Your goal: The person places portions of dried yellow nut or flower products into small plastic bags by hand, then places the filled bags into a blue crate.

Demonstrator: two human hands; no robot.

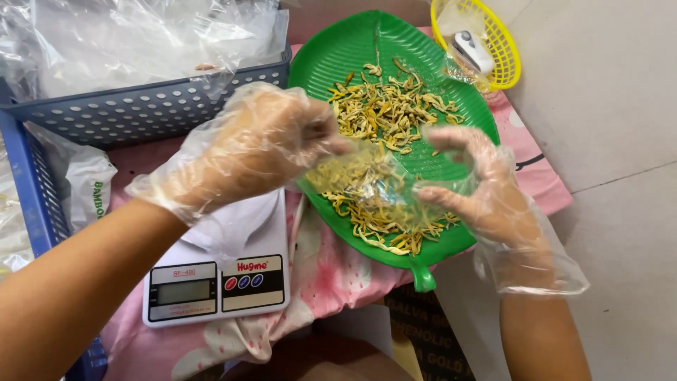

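Both my hands wear loose clear plastic gloves. Between them I hold a small clear plastic bag [377, 185] partly filled with dried yellow-green strips. My left hand [247, 144] pinches the bag's left edge and my right hand [479, 190] holds its right side, so both grip it above the green leaf-shaped tray [338, 56]. A loose pile of the same dried strips [388, 113] lies spread across the tray under and behind the bag.
A white digital kitchen scale [215, 282] sits on a pink cloth [331, 271] at front left. A blue perforated basket [141, 106] holding clear plastic bags stands at back left. A yellow basket [504, 49] with a small white device is at back right. Tiled floor lies to the right.
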